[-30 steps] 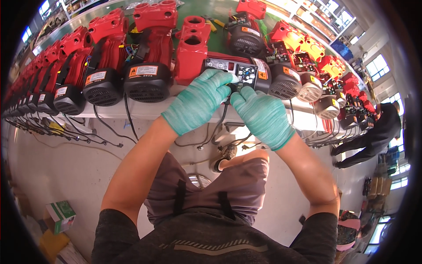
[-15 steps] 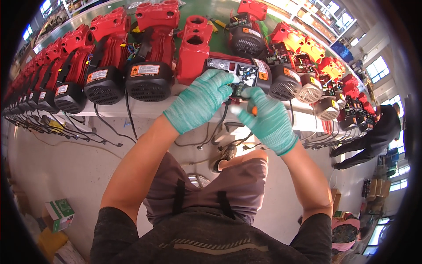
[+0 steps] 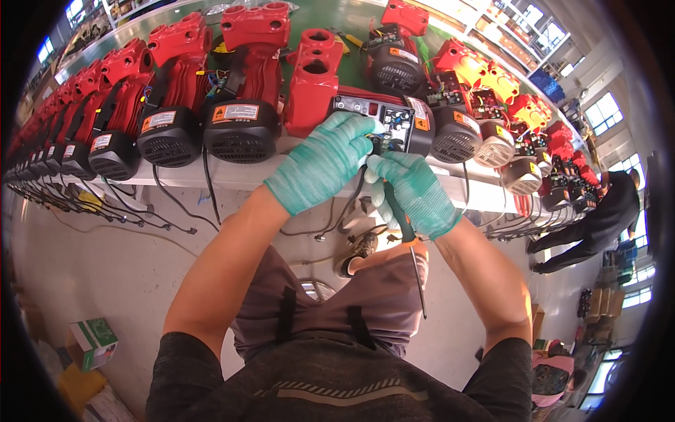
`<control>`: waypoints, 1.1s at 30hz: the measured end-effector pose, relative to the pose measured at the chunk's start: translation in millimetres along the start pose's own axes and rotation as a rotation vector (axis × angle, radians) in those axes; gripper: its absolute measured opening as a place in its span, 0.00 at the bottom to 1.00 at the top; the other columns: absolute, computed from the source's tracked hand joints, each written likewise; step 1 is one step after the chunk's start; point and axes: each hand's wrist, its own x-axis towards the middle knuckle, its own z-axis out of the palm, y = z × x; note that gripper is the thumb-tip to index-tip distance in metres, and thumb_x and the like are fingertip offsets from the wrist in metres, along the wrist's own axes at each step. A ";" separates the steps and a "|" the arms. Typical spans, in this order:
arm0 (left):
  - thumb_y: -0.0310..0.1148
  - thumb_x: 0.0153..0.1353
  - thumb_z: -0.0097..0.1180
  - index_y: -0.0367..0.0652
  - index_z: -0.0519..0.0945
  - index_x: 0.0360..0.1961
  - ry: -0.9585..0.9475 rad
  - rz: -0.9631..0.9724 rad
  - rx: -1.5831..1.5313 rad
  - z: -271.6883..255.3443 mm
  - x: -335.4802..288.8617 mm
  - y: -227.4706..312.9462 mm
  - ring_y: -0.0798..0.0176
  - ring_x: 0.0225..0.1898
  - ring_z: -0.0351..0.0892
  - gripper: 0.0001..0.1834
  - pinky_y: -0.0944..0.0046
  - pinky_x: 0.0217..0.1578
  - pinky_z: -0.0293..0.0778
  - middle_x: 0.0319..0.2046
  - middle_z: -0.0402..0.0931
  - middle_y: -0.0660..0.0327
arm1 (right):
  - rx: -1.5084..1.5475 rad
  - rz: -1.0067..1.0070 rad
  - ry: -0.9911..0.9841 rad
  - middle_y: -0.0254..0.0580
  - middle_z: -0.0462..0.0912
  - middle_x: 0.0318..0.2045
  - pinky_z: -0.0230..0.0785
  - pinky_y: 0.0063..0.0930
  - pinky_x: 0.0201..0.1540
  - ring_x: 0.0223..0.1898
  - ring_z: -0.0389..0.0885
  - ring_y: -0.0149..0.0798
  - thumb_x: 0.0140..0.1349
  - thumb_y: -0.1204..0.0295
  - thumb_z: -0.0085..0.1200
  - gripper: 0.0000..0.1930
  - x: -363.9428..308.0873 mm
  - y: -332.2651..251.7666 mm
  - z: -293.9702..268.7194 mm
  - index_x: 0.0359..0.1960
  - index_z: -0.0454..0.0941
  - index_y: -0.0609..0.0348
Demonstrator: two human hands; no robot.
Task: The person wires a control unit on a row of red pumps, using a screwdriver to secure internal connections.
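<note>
A red pump with a black motor end [image 3: 423,126] lies in front of me, its box uncovered so that a circuit board [image 3: 398,121] shows. My left hand [image 3: 320,162], in a green knit glove, has its fingers bent together at the board's near left corner; what they pinch is hidden. In the gloved right hand [image 3: 420,193] is a screwdriver [image 3: 399,214], held against the palm with its shaft pointing down towards my legs. The right thumb and forefinger meet at the near edge of the box, beside the left fingertips. A black cable [image 3: 357,186] hangs below them.
Similar red pumps [image 3: 242,91] line the white bench edge [image 3: 281,169] on both sides, their cables dangling. Yellow-handled pliers [image 3: 349,39] lie behind. A person in dark clothes [image 3: 612,211] stands at the far right. A green and white carton [image 3: 95,343] sits on the floor at left.
My right hand has turned and moved slightly left and down, bringing the screwdriver's handle and shaft into sight. The left hand stays nearly in place at the board.
</note>
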 end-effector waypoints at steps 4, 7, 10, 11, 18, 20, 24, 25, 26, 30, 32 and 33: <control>0.24 0.60 0.63 0.36 0.83 0.45 0.009 -0.024 -0.051 -1.6 -1.8 0.7 0.45 0.57 0.76 0.12 0.51 0.59 0.78 0.56 0.77 0.54 | -0.213 -0.220 0.088 0.37 0.78 0.18 0.70 0.27 0.17 0.14 0.76 0.31 0.78 0.56 0.53 0.20 -1.2 14.2 -9.1 0.36 0.79 0.62; 0.23 0.60 0.63 0.36 0.83 0.46 -0.019 -0.008 0.001 -2.5 3.0 1.9 0.46 0.57 0.76 0.12 0.51 0.59 0.78 0.56 0.77 0.54 | -0.958 -0.799 0.343 0.42 0.80 0.24 0.74 0.33 0.25 0.21 0.81 0.40 0.72 0.56 0.60 0.16 -6.4 18.0 -18.3 0.43 0.81 0.58; 0.23 0.60 0.64 0.36 0.83 0.46 0.000 -0.007 -0.004 1.6 0.3 0.0 0.46 0.58 0.75 0.12 0.52 0.59 0.78 0.56 0.77 0.54 | -1.387 -1.109 0.450 0.39 0.80 0.32 0.73 0.36 0.23 0.23 0.82 0.39 0.69 0.63 0.61 0.12 7.5 22.2 -20.3 0.47 0.81 0.56; 0.23 0.60 0.64 0.36 0.83 0.46 -0.005 -0.016 -0.013 0.9 0.4 0.1 0.46 0.58 0.75 0.13 0.52 0.59 0.78 0.56 0.77 0.54 | -1.472 -1.091 0.406 0.38 0.78 0.37 0.72 0.37 0.23 0.24 0.82 0.40 0.67 0.67 0.61 0.10 9.1 21.7 -22.7 0.47 0.80 0.54; 0.23 0.61 0.63 0.35 0.82 0.46 -0.043 -0.022 -0.002 -5.1 4.0 3.9 0.46 0.58 0.75 0.12 0.52 0.60 0.77 0.57 0.76 0.54 | -1.284 -1.108 0.352 0.41 0.78 0.26 0.72 0.35 0.23 0.21 0.80 0.39 0.68 0.69 0.61 0.06 16.5 20.2 -22.3 0.42 0.81 0.56; 0.23 0.61 0.63 0.35 0.82 0.46 -0.039 -0.057 -0.049 -3.6 2.0 5.3 0.46 0.58 0.75 0.12 0.51 0.60 0.77 0.57 0.76 0.54 | -0.631 -0.697 0.226 0.43 0.78 0.20 0.69 0.35 0.24 0.19 0.76 0.38 0.73 0.68 0.59 0.09 13.1 21.4 -8.8 0.38 0.81 0.61; 0.22 0.61 0.62 0.34 0.82 0.47 -0.062 -0.043 0.007 -4.2 0.5 3.3 0.46 0.59 0.74 0.12 0.51 0.60 0.76 0.58 0.76 0.53 | -0.267 -0.155 0.129 0.42 0.78 0.21 0.72 0.33 0.28 0.23 0.78 0.32 0.76 0.65 0.58 0.13 -3.7 4.2 -7.0 0.40 0.82 0.66; 0.22 0.61 0.62 0.34 0.82 0.47 -0.063 -0.044 0.007 -5.3 1.0 3.7 0.46 0.59 0.74 0.12 0.51 0.60 0.76 0.58 0.76 0.53 | -0.267 -0.154 0.128 0.42 0.78 0.21 0.72 0.33 0.28 0.23 0.78 0.32 0.76 0.65 0.58 0.13 -3.2 7.1 -10.9 0.40 0.82 0.66; 0.23 0.61 0.62 0.35 0.83 0.47 -0.063 -0.034 0.014 -7.0 2.8 5.2 0.46 0.59 0.74 0.13 0.51 0.60 0.76 0.58 0.76 0.53 | -0.470 -0.395 0.214 0.47 0.80 0.23 0.72 0.38 0.29 0.23 0.80 0.41 0.74 0.65 0.61 0.13 -3.0 11.7 -17.8 0.41 0.82 0.65; 0.23 0.61 0.63 0.35 0.83 0.48 -0.073 -0.048 0.008 -4.6 3.8 4.8 0.45 0.59 0.74 0.14 0.50 0.60 0.76 0.58 0.76 0.54 | -0.701 -0.796 0.366 0.56 0.84 0.27 0.74 0.43 0.31 0.27 0.84 0.55 0.70 0.65 0.65 0.13 5.3 22.4 -11.9 0.42 0.81 0.64; 0.23 0.60 0.63 0.35 0.83 0.48 -0.052 -0.047 0.020 -1.8 1.1 5.2 0.45 0.59 0.74 0.14 0.50 0.61 0.76 0.58 0.76 0.54 | -0.651 -0.756 0.316 0.56 0.84 0.27 0.75 0.43 0.31 0.27 0.84 0.56 0.69 0.68 0.65 0.11 8.1 20.3 -7.1 0.43 0.80 0.64; 0.23 0.59 0.64 0.35 0.83 0.48 -0.028 -0.048 0.030 -1.2 0.5 5.3 0.45 0.59 0.74 0.14 0.50 0.61 0.76 0.58 0.76 0.54 | -0.642 -0.767 0.321 0.56 0.84 0.27 0.75 0.43 0.31 0.27 0.84 0.56 0.69 0.69 0.64 0.10 11.5 22.7 -6.6 0.42 0.80 0.63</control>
